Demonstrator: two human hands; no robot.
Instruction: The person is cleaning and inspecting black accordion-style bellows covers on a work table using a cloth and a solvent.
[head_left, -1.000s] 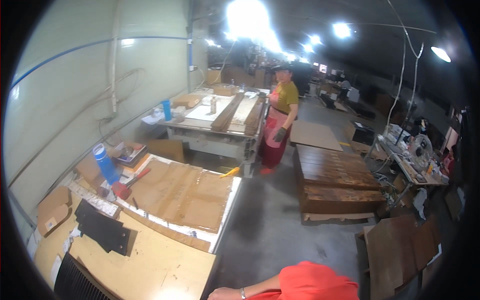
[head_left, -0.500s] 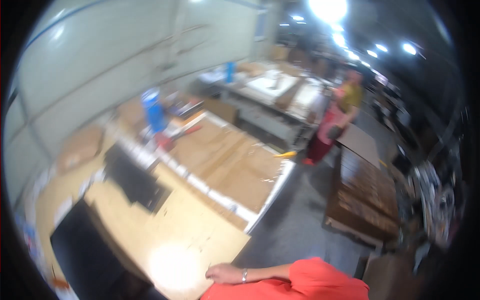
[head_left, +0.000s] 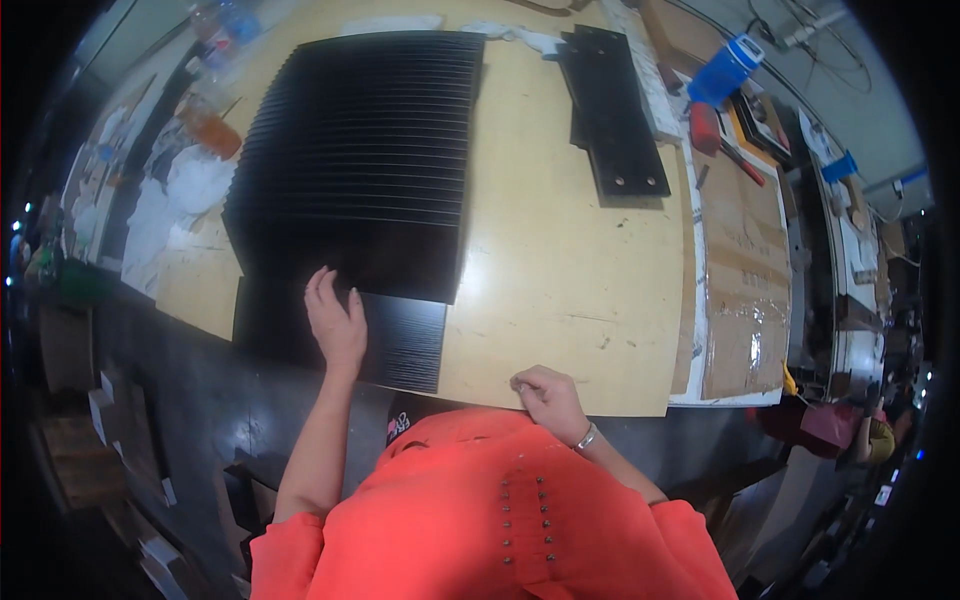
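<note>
My left hand is at the near edge of a fanned stack of black panels; its thumb and fingers are apart and it grips nothing. Beneath it lies another black board with a glossy, fine-grained surface. I cannot tell whether the fingertips touch the stack. My right hand rests at the table's front edge with its fingers curled in, and what they hold, if anything, is hidden. Farther off to the right are several narrow black boards with holes at the near end, piled slightly askew.
The pale wooden table bears all this. At right are a taped cardboard sheet, a blue bottle and a red-handled tool. On the left are an orange-brown bottle and white plastic wrap. Another person is at far right.
My view has swung from the right side of the workshop down to the table in front of me. My left hand and the black stack have come into full view.
</note>
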